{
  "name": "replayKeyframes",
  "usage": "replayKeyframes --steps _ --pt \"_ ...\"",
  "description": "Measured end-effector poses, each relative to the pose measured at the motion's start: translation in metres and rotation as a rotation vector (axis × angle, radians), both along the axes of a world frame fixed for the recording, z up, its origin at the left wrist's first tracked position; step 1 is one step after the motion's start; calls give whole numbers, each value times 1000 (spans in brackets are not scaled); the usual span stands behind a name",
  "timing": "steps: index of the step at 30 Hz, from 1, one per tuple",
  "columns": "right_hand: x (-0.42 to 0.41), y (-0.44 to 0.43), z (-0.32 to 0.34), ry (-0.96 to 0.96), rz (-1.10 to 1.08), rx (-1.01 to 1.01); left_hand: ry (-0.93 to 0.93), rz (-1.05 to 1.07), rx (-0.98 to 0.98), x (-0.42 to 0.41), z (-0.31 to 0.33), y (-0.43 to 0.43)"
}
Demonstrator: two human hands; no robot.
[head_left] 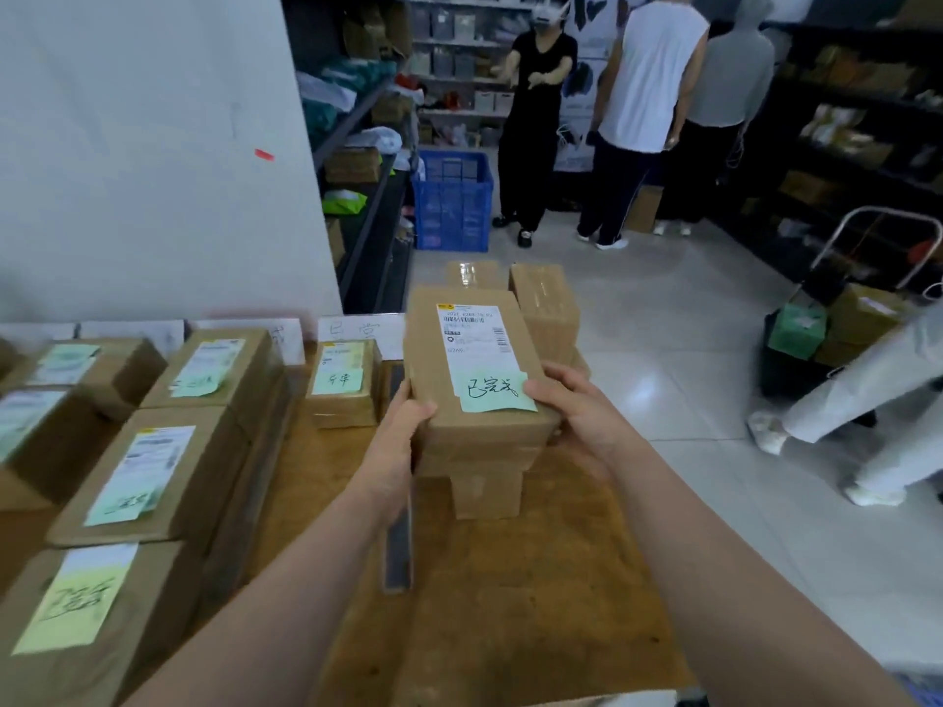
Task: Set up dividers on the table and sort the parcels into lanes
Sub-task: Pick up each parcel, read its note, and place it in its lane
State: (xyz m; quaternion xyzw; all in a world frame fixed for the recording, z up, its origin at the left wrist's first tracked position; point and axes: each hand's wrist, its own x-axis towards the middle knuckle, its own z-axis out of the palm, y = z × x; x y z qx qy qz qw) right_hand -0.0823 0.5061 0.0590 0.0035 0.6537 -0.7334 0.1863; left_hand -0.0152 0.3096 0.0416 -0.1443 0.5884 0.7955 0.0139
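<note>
I hold a brown cardboard parcel (474, 359) with a white shipping label and a green handwritten note between both hands. My left hand (395, 441) grips its near left corner, and my right hand (581, 410) grips its near right edge. The parcel sits on top of a stack of other parcels (485, 482) at the right of the wooden table (510, 604). A dark metal divider strip (398, 548) lies lengthwise on the table just left of that stack. Further left, several labelled parcels (153, 472) lie in rows.
White paper lane signs (362, 329) stand along the table's far edge. More parcels (543, 303) sit beyond the stack. A blue crate (451, 201), shelving, three standing people (648, 114), a trolley with boxes (842, 318) and a person's leg (877, 395) occupy the floor at right.
</note>
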Motion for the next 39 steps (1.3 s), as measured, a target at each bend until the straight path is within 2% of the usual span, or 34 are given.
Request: replayKeyframes --steps 12,18,22,29,39 --pt "57 -178 2 -7 13 27 -17 49 -129 70 15 -162" --pt "71 -229 -3 -13 60 67 -88 170 -292 94 16 -207" --pt "66 -260 -4 2 83 123 -58 201 -417 100 16 -230" --pt "52 -315 -2 4 106 124 -55 245 -524 84 13 -286" --pt "-12 -410 -5 -11 73 148 -68 154 -479 7 15 -381"
